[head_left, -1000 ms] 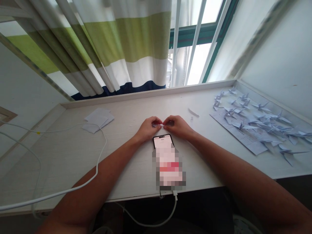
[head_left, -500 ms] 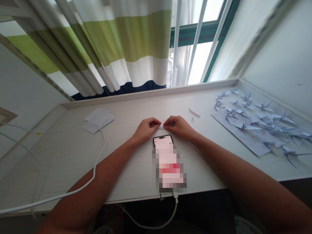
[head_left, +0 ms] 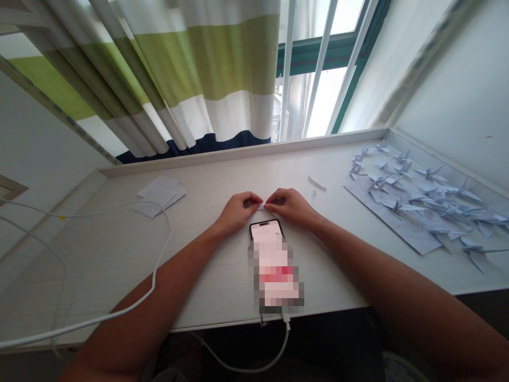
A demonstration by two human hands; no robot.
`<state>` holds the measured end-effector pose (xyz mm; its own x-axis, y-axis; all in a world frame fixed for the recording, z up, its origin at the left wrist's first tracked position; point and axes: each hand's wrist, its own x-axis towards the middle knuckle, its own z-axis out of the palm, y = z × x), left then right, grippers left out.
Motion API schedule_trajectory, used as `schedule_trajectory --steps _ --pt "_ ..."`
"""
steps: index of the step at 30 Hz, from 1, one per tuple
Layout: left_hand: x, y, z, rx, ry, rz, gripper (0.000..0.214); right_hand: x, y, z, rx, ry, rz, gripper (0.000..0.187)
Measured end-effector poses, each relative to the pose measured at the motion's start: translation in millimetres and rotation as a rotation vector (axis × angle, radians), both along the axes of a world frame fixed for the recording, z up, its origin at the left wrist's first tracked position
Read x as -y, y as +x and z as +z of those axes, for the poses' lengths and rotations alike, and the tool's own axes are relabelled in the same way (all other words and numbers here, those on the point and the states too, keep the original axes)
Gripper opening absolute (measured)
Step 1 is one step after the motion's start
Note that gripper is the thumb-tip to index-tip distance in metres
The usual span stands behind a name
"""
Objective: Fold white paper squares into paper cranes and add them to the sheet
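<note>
Between my fingertips, just beyond the phone, is a small folded piece of white paper (head_left: pixel 261 207), mostly covered by the fingers. My left hand (head_left: pixel 239 210) pinches its left side with thumb and forefinger. On the other side my right hand (head_left: pixel 289 206) pinches it too, the two sets of fingertips almost touching. A phone (head_left: pixel 267 231) with a lit, partly blurred screen lies face up below the hands, and a white cable (head_left: pixel 287 334) is plugged into its lower end.
Many folded paper cranes (head_left: pixel 433 191) crowd the desk's right side, some on a printed sheet (head_left: pixel 397 225). Loose white paper sheets (head_left: pixel 161 193) lie at left near another white cable (head_left: pixel 159 260). Paper scraps (head_left: pixel 317 183) sit beyond my right hand. A raised ledge (head_left: pixel 238 154) edges the desk.
My right fingertips have shifted very slightly left, closer to the left ones, over the paper. My left hand stays nearly still.
</note>
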<state>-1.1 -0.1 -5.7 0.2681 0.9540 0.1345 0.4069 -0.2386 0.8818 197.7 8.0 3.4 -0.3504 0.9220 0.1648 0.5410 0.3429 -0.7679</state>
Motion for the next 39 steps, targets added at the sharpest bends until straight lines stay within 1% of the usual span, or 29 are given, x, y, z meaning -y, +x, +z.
schedule_trajectory --steps 4,8,14,19,21,23,25,27,30,35,37,39 --pt "0.0 -0.9 0.9 0.002 -0.019 0.002 0.018 -0.6 -2.5 -2.2 0.028 0.034 -0.029 0.008" --pt "0.7 0.0 1.0 0.003 0.004 -0.009 0.02 -0.9 -4.4 -5.1 0.038 0.049 -0.029 0.005" --pt "-1.4 5.8 -1.9 -0.012 0.054 0.022 0.014 2.2 -7.9 -5.2 0.065 0.062 -0.071 0.005" --pt "-0.2 3.5 -3.5 -0.032 0.039 0.015 0.016 0.2 0.0 -2.5 -0.019 0.003 -0.039 0.009" --pt "1.6 1.2 -4.3 -0.052 0.072 0.004 0.014 -3.0 6.0 -1.7 -0.042 0.01 0.009 0.013" --pt "3.0 -1.0 -4.7 -0.085 0.161 -0.002 0.011 -6.5 12.0 -0.8 -0.016 0.066 0.117 0.017" --pt "3.3 -2.8 -4.2 -0.159 0.27 0.026 0.007 -9.0 16.8 0.7 0.049 0.112 0.256 0.022" --pt "2.3 -4.2 -3.3 -0.249 0.351 0.071 0.004 -9.5 19.7 3.1 0.114 0.148 0.325 0.026" --pt "-0.8 -5.9 -3.2 -0.3 0.382 0.087 0.004 -6.3 21.0 7.8 0.214 0.213 0.357 0.028" --pt "-2.5 -10.5 -5.2 -0.276 0.336 0.088 0.009 0.5 18.7 10.2 0.37 0.302 0.349 0.028" --pt "-0.6 -13.9 -3.8 -0.301 0.366 0.014 0.015 1.0 17.7 8.5 0.39 0.335 0.352 0.028" --pt "2.1 -17.4 -0.2 -0.385 0.41 -0.1 0.019 0.8 17.2 7.0 0.393 0.345 0.367 0.029"
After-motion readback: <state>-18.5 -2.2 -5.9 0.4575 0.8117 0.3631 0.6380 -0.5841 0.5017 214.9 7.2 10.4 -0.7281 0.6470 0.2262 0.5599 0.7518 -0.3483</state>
